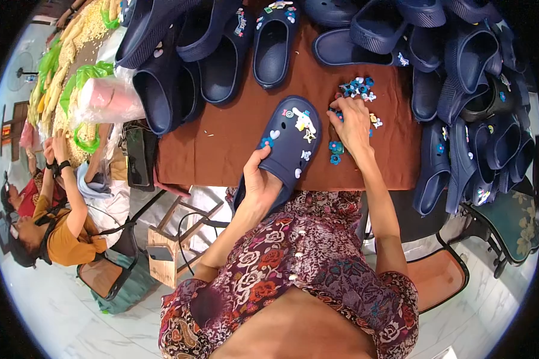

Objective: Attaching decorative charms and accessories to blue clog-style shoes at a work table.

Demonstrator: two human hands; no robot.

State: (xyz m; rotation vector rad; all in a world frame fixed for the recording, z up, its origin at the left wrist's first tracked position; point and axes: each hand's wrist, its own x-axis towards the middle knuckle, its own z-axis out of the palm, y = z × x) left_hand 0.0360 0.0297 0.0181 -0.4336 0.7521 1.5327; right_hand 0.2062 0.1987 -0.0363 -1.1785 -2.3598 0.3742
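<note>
My left hand (259, 179) grips the heel end of a navy blue clog (290, 140) that lies toe-away on the brown table (221, 134). Several small charms dot the clog's top, among them a heart, a white figure and blue flowers. My right hand (351, 122) rests just right of the clog, fingertips down among a loose pile of small blue and white charms (358, 88). Whether the fingers pinch a charm is hidden. Two blue flower charms (335, 152) lie below that hand.
Heaps of navy clogs crowd the table's back (221, 54) and right side (473, 90). At the left a seated person in an orange top (66, 236) handles bags of pale goods (84, 36). A green patterned chair (512, 218) stands at the right, an orange seat (440, 278) beneath me.
</note>
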